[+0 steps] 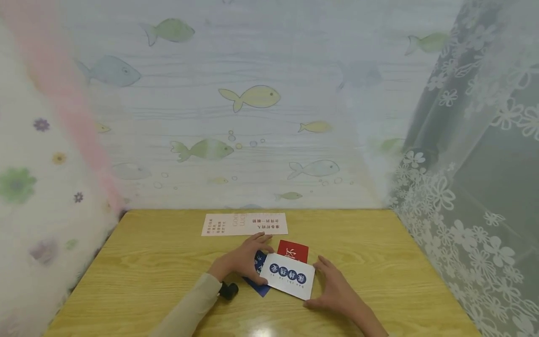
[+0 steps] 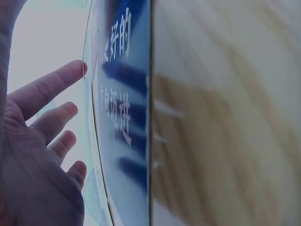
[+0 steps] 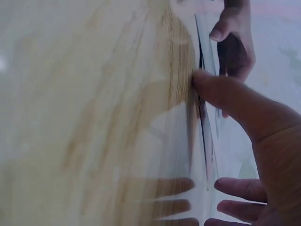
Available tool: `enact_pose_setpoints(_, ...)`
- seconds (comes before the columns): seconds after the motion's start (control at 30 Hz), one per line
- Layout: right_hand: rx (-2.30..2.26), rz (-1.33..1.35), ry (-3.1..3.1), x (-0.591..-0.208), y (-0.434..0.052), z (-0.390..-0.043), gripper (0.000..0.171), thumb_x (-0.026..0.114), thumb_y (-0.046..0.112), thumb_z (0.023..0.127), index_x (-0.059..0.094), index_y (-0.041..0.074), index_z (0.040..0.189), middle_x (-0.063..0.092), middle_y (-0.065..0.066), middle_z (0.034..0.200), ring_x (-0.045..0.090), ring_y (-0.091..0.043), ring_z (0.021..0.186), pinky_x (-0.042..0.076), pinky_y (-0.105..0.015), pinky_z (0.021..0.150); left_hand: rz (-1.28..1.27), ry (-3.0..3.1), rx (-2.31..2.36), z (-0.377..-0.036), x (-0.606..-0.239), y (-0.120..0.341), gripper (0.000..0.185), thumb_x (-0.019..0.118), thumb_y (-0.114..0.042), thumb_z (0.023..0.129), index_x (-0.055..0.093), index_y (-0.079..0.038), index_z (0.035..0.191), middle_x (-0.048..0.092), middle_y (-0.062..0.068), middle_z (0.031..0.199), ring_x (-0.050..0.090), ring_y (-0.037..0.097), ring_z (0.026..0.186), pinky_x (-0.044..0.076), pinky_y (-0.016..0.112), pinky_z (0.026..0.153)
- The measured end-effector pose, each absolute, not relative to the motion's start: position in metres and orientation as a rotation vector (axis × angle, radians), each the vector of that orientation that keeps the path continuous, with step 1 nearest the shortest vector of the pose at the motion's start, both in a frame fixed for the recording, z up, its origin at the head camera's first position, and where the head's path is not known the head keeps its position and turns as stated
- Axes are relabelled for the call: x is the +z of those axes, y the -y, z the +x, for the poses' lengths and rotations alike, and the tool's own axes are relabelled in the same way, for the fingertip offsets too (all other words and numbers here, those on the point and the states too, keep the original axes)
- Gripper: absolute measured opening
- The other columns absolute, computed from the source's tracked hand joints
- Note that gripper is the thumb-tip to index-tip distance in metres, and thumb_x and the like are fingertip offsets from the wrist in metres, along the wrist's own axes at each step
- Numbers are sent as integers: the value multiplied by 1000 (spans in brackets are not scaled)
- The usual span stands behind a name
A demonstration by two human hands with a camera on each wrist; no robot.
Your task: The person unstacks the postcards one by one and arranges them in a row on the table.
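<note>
Card in white over the table looks light, stiffish, kinda slick from here; grab the edges imo. Left hand at 10 o'clock, right hand at 4 pinch its ends; red card pokes out at 12.

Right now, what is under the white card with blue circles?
Under the white card, a red card shows past the far edge and a blue card past the near-left corner. Their covered parts, and anything wholly beneath, cannot be seen.

This is looking like a home: fish-print fabric is hanging at twelve o'clock, flowered netting at three, around a table.
</note>
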State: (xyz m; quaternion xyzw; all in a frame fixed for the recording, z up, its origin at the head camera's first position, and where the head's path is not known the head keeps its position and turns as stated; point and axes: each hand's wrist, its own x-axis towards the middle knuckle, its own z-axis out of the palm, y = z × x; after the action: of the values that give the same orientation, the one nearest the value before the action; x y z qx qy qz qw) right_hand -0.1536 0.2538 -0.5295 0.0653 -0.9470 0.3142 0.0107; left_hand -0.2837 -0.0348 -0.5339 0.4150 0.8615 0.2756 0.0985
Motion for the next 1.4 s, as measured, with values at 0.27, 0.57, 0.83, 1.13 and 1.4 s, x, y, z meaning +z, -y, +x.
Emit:
enact_pose_setpoints(0.27, 951, 273, 2935, -529, -255, -156, 90, 98, 49, 53, 63, 8, 125, 47, -25, 152, 47, -48, 136, 44, -63, 108, 1280, -2520, 861, -283, -528, 38, 73, 91, -47, 66, 68, -14, 127, 35, 15, 163, 18, 44, 154, 22, 67, 120)
enact_pose_setpoints(0.57, 1138, 316, 2844, -532, -269, -149, 91, 98, 45, 55, 61, 11, 131, 48, -20, 153, 44, -48, 140, 36, -66, 112, 1254, -2463, 924, -275, -524, 43, 78, 95, -44, 61, 65, -15, 127, 35, 19, 162, 20, 47, 152, 21, 70, 119)
enact_pose_setpoints(0.83, 1149, 355, 2752, -534, -276, -152, 92, 100, 39, 54, 61, 11, 133, 51, -16, 152, 47, -41, 140, 39, -62, 112, 1251, -2417, 1018, -270, -521, 43, 86, 93, -36, 64, 58, -10, 138, 35, 20, 162, 26, 42, 151, 29, 64, 118)
enact_pose_setpoints(1.13, 1122, 466, 2633, -533, -282, -154, 94, 100, 33, 57, 58, 15, 138, 53, -16, 150, 50, -40, 138, 45, -62, 107, 1242, -2393, 1169, -265, -522, 44, 88, 91, -35, 66, 51, -15, 142, 39, 16, 160, 40, 38, 145, 36, 60, 116)
enact_pose_setpoints(1.4, 1127, 495, 2598, -533, -289, -154, 97, 100, 32, 58, 55, 19, 143, 54, -9, 151, 51, -33, 138, 46, -52, 107, 1252, -2373, 1236, -261, -520, 42, 89, 90, -33, 68, 51, -10, 144, 39, 18, 160, 39, 40, 145, 36, 61, 115)
